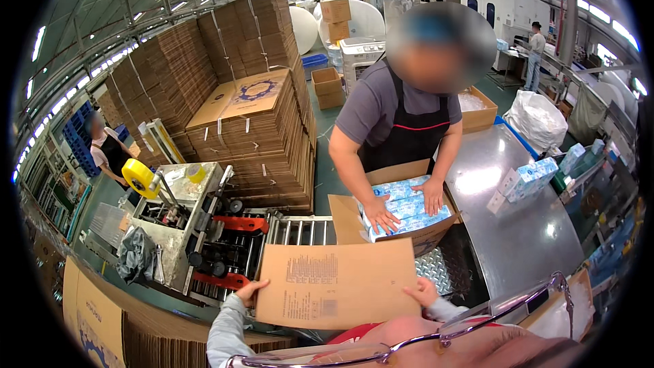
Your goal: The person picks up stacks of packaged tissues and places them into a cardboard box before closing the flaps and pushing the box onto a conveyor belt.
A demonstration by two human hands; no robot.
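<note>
A flattened brown cardboard box (368,286) with dark print is held up in front of me, spanning both hands. My left hand (251,293) grips its left edge, the thumb on the face toward me. At the right edge, my right hand (422,292) pinches the cardboard. Just beyond stands an open carton (436,234) filled with blue-and-white packs (409,206). A co-worker in a dark apron presses both hands (405,208) flat on those packs.
Left of the roller conveyor (300,230) stands a taping machine (180,215) with a yellow tape roll (141,178). Strapped cardboard stacks (252,157) rise behind it. A metal table (524,232) at right bears more packs (531,180). More flat cartons (163,341) lie at lower left.
</note>
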